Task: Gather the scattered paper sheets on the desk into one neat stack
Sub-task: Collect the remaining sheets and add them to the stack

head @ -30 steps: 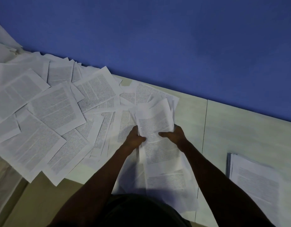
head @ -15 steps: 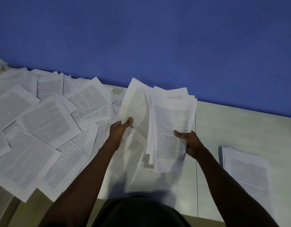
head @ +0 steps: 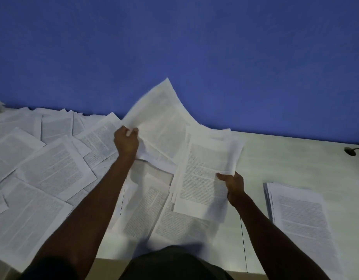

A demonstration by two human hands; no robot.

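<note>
- The printed text on every sheet is too blurred to read, and the raised sheet (head: 160, 120) is smeared by motion along its upper edge.
- The scattered sheets (head: 51, 170) are running off the left edge of the view, so how far they spread cannot be told.
- The neat stack (head: 301, 217) on the right of the desk (head: 291, 156) is cut by the lower right corner of the view, and the right forearm is covering its near corner.
- A small dark object (head: 349, 151) is lying at the far right edge of the desk; what it is cannot be made out.
- The left hand (head: 126, 141) is reaching forward with its back to the camera, fingers (head: 134, 131) curling round the lower left edge of the raised sheet and pinching it clear of the desk, against the blue wall (head: 194, 47).
- The right hand (head: 233, 183) is gripping the right edge of a gathered bundle of sheets (head: 205, 176), thumb on top, the remaining fingers hidden beneath the paper.
- That bundle is tilting above more loose sheets lying on the desk between the two forearms, just left of the neat stack and apart from it.
- A dark garment (head: 170, 263) is filling the bottom centre.
</note>
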